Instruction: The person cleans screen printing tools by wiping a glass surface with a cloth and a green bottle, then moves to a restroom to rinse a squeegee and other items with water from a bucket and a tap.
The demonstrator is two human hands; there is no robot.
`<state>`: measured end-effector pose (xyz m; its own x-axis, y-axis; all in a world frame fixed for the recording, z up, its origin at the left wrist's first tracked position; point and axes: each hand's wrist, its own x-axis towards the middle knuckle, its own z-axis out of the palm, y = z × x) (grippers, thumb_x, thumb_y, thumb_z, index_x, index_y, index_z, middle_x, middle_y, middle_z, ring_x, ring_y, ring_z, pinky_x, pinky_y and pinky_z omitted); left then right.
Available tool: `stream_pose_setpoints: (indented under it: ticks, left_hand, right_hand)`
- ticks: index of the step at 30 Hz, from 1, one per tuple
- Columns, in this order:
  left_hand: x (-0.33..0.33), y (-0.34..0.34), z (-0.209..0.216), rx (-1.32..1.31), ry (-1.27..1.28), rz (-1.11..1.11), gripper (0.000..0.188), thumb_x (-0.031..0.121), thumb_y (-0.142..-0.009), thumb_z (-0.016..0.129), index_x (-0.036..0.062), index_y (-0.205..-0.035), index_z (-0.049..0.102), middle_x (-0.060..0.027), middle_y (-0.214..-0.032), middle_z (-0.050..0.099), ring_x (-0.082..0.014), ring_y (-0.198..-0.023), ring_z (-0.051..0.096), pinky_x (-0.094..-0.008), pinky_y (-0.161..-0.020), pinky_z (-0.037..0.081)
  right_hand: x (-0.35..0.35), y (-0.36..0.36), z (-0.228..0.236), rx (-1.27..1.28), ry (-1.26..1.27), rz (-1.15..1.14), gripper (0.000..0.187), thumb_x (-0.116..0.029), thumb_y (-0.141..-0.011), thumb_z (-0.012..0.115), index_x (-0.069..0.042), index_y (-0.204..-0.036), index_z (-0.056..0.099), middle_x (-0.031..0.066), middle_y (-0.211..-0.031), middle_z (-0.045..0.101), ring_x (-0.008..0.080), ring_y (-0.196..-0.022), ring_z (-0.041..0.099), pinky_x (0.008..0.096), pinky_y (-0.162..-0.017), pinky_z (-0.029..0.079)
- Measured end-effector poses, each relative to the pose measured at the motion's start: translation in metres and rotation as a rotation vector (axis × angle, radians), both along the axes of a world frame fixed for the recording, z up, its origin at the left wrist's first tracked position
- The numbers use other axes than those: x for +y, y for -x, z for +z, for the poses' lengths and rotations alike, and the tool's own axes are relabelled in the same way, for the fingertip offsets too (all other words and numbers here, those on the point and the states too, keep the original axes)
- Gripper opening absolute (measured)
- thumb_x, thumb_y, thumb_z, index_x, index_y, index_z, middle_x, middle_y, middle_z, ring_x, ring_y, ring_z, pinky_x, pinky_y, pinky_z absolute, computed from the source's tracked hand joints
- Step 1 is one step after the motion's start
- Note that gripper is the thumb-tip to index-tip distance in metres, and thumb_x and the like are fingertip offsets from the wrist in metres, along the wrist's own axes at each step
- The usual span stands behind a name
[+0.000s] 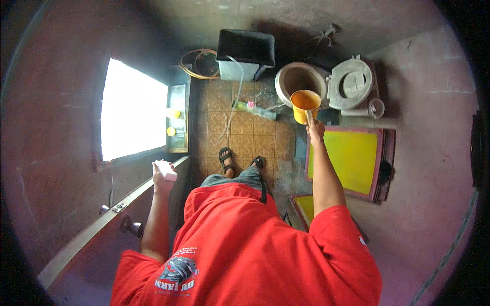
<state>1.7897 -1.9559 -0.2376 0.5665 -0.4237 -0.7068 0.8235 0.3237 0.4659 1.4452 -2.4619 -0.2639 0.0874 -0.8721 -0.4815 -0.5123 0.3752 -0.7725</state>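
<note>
"Red short-sleeved cloth shirt [265, 245] is closest to us. What do the hands hold?"

"Left hand [158, 179] has its fingers closed on one pale pink rectangular block [167, 171]."

"And the right hand [316, 131]?"

"It grips the handle of a round yellow plastic-looking dipper [299, 115]. Just beyond this hand is a round grey-rimmed tub [282, 84]; farther to its right, a pale oval toilet seat [363, 86]."
</note>
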Motion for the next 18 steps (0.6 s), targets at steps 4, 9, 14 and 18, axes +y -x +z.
stream_pose_setpoints:
  ticks: [4,9,14,18]
  left_hand:
    - [-0.017,0.006,0.023,-0.011,0.054,0.041,0.044,0.047,-0.089,0.039,0.0072,-0.109,0.042,-0.0140,-0.089,0.054,-0.0238,-0.075,0.056,-0.0354,-0.065,0.050]
    - [-0.043,0.006,0.039,0.086,0.220,0.144,0.040,0.041,-0.089,0.042,0.0081,-0.112,0.045,-0.0169,-0.099,0.054,-0.0267,-0.085,0.057,-0.0386,-0.073,0.049]
    - [-0.076,0.005,0.054,-0.005,0.257,0.164,0.037,0.040,-0.090,0.041,0.0096,-0.111,0.046,-0.0147,-0.100,0.054,-0.0248,-0.084,0.056,-0.0377,-0.072,0.050]
    - [-0.100,0.002,0.066,0.053,0.198,0.317,0.041,0.048,-0.088,0.042,0.0121,-0.107,0.048,-0.0112,-0.096,0.055,-0.0217,-0.080,0.057,-0.0347,-0.068,0.051]
  right_hand:
    - [-0.013,-0.042,0.029,-0.290,-0.172,-0.060,0.025,-0.029,-0.091,0.042,-0.005,-0.094,0.051,0.0034,-0.068,0.059,0.0061,-0.044,0.045,0.0180,-0.036,0.034]
    - [-0.044,-0.119,0.056,-0.320,-0.198,0.075,0.026,-0.030,-0.091,0.043,-0.005,-0.091,0.051,0.0033,-0.067,0.058,0.0064,-0.044,0.045,0.0181,-0.038,0.034]
    - [-0.089,-0.192,0.042,-0.362,-0.117,0.223,0.029,-0.031,-0.090,0.043,-0.004,-0.085,0.054,0.0047,-0.065,0.059,0.0070,-0.045,0.048,0.0201,-0.037,0.036]
    - [-0.131,-0.241,0.024,-0.189,-0.043,0.389,0.033,-0.034,-0.089,0.044,-0.004,-0.087,0.056,0.0040,-0.064,0.062,0.0081,-0.041,0.049,0.0213,-0.037,0.037]
